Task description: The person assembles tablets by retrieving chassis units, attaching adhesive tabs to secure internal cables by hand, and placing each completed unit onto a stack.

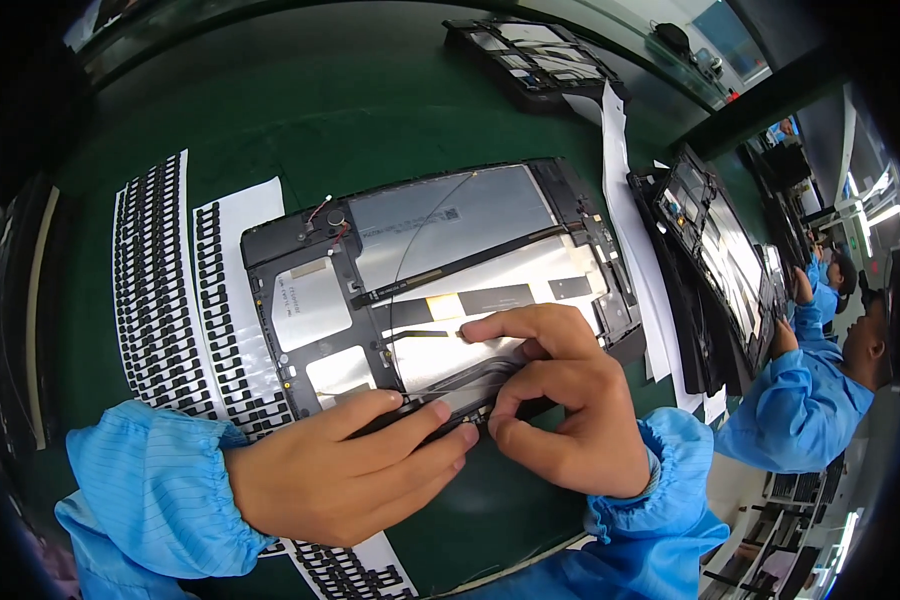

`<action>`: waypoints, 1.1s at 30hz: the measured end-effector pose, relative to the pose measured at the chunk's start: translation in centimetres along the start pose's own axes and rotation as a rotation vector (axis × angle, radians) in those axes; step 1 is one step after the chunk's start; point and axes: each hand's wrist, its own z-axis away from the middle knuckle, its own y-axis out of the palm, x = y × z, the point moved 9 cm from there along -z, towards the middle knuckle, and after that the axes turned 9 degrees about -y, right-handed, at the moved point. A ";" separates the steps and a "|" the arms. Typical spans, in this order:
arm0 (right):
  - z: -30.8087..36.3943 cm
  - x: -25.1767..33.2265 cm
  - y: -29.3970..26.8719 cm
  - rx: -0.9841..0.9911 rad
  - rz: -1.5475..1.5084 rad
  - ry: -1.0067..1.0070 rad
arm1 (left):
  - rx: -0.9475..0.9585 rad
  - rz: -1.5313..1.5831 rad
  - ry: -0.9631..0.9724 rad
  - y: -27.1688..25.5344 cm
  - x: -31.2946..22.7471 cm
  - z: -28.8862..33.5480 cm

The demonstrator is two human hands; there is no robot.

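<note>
A partly assembled tablet-like device [365, 312] lies open in front of me. A black frame surrounds its silver inner panels, with a large grey battery-like pack [455, 225] at the far side and thin wires. My left hand [335, 480] rests on the near edge, fingers stretched out and their tips on the black rim. At the same edge, my right hand [580, 400] has its thumb and a finger pressed together; whatever is between them is hidden. Its index finger reaches forward onto the silver panel, near a yellow tape patch [443, 306].
White sheets with rows of small black pieces [160, 290] lie left on the green table [310, 130]. Another such sheet [355, 575] is near my left sleeve. Similar devices stand at the back [540, 60] and right [710, 260]. White paper [635, 270] hangs between. A blue-sleeved person [800, 410] works rightward.
</note>
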 end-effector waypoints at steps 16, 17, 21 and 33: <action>0.5 1.0 -0.2 0.018 0.053 -0.153 | 0.091 -0.063 -0.006 0.9 0.1 0.3; 0.4 0.9 -0.2 0.015 0.051 -0.150 | 0.095 -0.061 -0.004 1.0 0.1 0.4; 0.6 3.6 0.2 -0.006 0.326 -0.417 | 0.121 -0.090 -0.012 1.1 0.1 0.4; 2.5 5.5 -0.2 -0.131 0.585 -0.479 | -0.038 0.268 -0.302 -3.7 2.2 3.0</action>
